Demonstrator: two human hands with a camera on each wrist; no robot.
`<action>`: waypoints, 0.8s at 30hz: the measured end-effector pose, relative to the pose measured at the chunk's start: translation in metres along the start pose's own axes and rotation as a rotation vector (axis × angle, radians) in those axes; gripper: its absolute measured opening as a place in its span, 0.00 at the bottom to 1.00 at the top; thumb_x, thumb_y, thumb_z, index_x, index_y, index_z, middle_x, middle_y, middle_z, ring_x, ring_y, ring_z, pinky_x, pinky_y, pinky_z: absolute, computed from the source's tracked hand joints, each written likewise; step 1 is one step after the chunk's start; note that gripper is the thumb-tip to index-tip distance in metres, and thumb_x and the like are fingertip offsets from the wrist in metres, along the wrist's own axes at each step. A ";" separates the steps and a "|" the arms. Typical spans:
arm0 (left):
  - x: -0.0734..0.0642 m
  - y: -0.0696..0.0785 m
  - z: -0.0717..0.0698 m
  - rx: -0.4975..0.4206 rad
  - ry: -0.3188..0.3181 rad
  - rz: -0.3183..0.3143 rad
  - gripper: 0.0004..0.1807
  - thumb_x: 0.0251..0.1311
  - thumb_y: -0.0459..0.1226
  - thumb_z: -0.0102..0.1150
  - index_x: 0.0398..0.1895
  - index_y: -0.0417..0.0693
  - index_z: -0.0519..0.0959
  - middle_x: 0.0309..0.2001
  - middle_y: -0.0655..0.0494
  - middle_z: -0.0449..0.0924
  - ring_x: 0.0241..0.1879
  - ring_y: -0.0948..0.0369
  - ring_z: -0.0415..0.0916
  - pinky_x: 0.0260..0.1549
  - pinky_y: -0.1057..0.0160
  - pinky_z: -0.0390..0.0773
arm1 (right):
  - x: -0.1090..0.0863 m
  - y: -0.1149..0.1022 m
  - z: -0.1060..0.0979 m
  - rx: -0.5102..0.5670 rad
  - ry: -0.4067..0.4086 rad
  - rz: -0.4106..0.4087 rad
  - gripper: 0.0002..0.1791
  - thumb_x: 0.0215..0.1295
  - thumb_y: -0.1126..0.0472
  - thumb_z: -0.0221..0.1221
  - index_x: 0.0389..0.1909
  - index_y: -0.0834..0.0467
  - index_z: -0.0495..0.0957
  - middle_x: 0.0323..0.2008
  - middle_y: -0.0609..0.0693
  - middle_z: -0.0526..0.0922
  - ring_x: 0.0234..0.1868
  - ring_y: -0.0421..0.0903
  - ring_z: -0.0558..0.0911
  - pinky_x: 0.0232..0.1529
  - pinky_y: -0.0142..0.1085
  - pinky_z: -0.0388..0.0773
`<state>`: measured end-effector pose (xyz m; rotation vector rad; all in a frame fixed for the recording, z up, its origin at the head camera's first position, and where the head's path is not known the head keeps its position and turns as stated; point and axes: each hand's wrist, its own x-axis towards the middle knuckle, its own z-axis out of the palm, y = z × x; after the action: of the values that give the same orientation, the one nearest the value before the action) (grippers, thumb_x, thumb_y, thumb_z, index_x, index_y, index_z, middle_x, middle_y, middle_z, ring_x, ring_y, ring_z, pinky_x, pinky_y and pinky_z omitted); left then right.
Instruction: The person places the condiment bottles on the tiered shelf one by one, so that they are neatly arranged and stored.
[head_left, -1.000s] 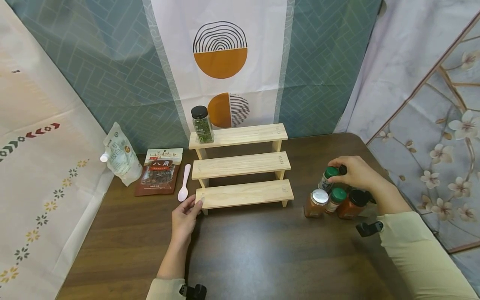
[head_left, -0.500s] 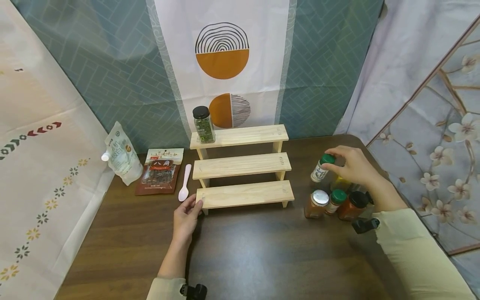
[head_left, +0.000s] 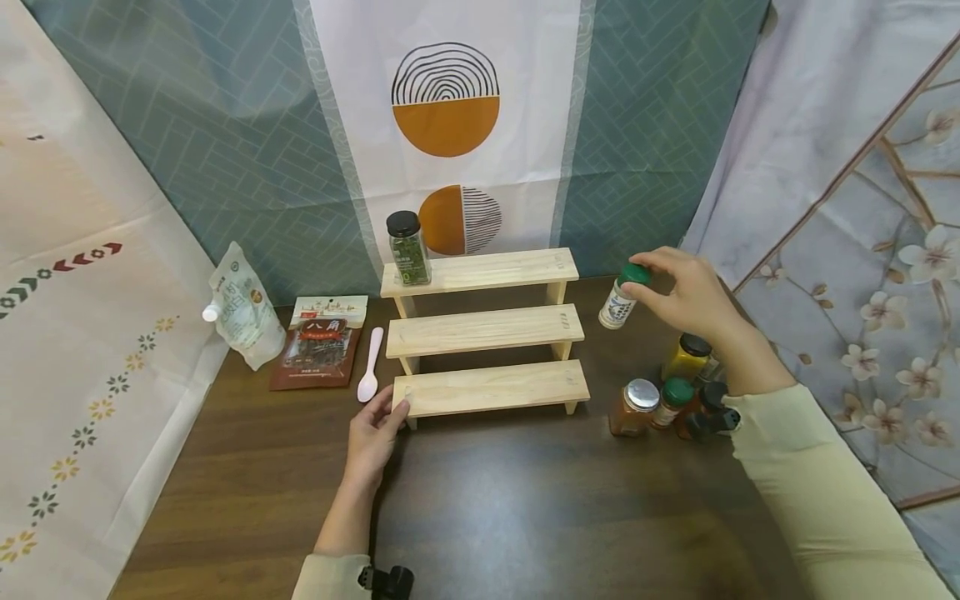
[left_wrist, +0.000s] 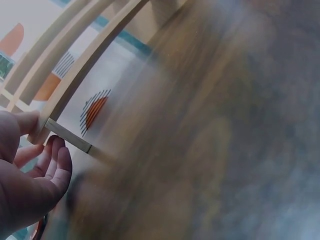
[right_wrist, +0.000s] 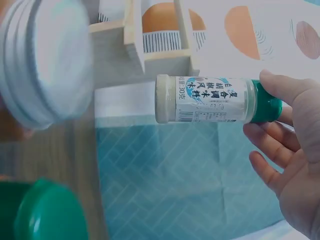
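My right hand (head_left: 686,292) pinches the green cap of a small clear seasoning bottle (head_left: 617,308) with a white printed label. In the right wrist view this seasoning bottle (right_wrist: 210,100) holds a pale powder, and thumb and fingers grip only its cap. It is lifted off the table, to the right of the rack's top step. A three-step wooden rack (head_left: 491,387) stands mid-table. My left hand (head_left: 372,433) grips the left end of its lowest step, thumb on top and fingers beneath. On the top step, at the left, stands a black-capped jar (head_left: 408,254) of green flakes.
At right stand a silver-lidded jar (head_left: 637,407), a green-capped bottle (head_left: 672,402), a yellow jar with black cap (head_left: 686,358) and a dark-lidded jar partly behind my wrist. Left of the rack lie a pink spoon (head_left: 371,367), a star anise packet (head_left: 318,343) and a white-capped pouch (head_left: 243,308).
My right hand has lifted the seasoning bottle from the jar group and carried it up, back and left, uncovering the yellow jar. My left hand has stayed on the rack.
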<state>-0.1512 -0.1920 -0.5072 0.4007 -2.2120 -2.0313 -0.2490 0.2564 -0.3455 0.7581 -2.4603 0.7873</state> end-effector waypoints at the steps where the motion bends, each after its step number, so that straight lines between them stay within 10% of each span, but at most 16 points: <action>1: 0.000 0.000 0.000 0.004 -0.003 0.006 0.26 0.68 0.33 0.63 0.68 0.36 0.73 0.48 0.42 0.81 0.35 0.68 0.77 0.36 0.73 0.78 | 0.002 -0.002 0.000 0.002 0.004 0.000 0.22 0.58 0.65 0.73 0.53 0.66 0.82 0.43 0.58 0.84 0.42 0.55 0.80 0.42 0.47 0.74; 24: -0.002 0.007 0.001 0.018 -0.004 0.069 0.25 0.67 0.29 0.63 0.66 0.33 0.74 0.45 0.37 0.78 0.35 0.66 0.77 0.36 0.75 0.79 | 0.059 -0.045 0.023 0.107 0.101 -0.025 0.20 0.62 0.65 0.71 0.54 0.67 0.82 0.44 0.58 0.84 0.45 0.56 0.83 0.49 0.52 0.79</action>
<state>-0.1502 -0.1903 -0.5005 0.3178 -2.2150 -1.9806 -0.2714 0.1899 -0.3120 0.7670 -2.3297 0.9311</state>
